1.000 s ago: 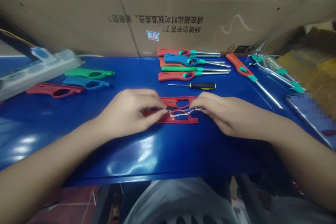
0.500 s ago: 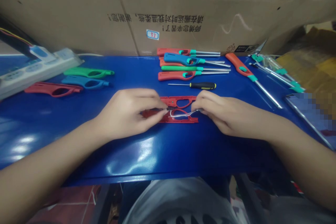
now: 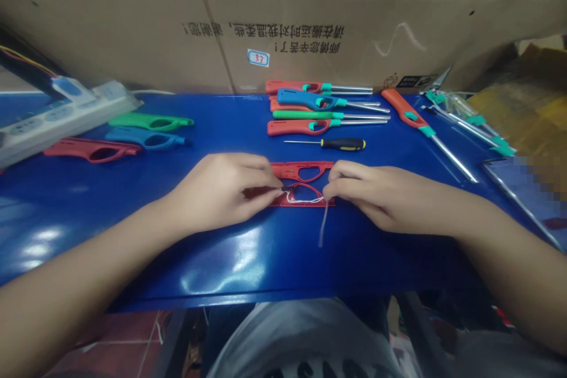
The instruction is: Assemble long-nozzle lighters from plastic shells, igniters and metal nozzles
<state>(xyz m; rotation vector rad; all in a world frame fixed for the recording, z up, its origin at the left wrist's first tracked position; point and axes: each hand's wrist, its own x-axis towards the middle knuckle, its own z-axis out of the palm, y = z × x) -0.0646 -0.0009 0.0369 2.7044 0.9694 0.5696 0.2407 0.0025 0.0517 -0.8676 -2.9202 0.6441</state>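
Note:
Two red lighter-handle shell halves lie side by side on the blue table, the upper half (image 3: 283,170) above the lower half (image 3: 305,205). My left hand (image 3: 225,189) is closed over the left of the lower half, thumb and forefinger pinching a small black part (image 3: 289,189). White wire (image 3: 303,201) runs from that part along the lower half to my right hand (image 3: 372,192). There my closed fingers grip the wire, and a loose end hangs down below them. My fingers hide the left ends of both halves.
Several assembled lighters (image 3: 301,127) and a screwdriver (image 3: 343,144) lie beyond my hands. An orange lighter (image 3: 403,107), metal tubes (image 3: 469,127) and a phone (image 3: 527,201) are right. Coloured handles (image 3: 95,150) and a power strip (image 3: 66,115) are left. A carton (image 3: 155,41) stands behind.
The white wire has dropped lower over the bottom shell half, and a loose end now hangs below my right fingers. My left hand has barely moved.

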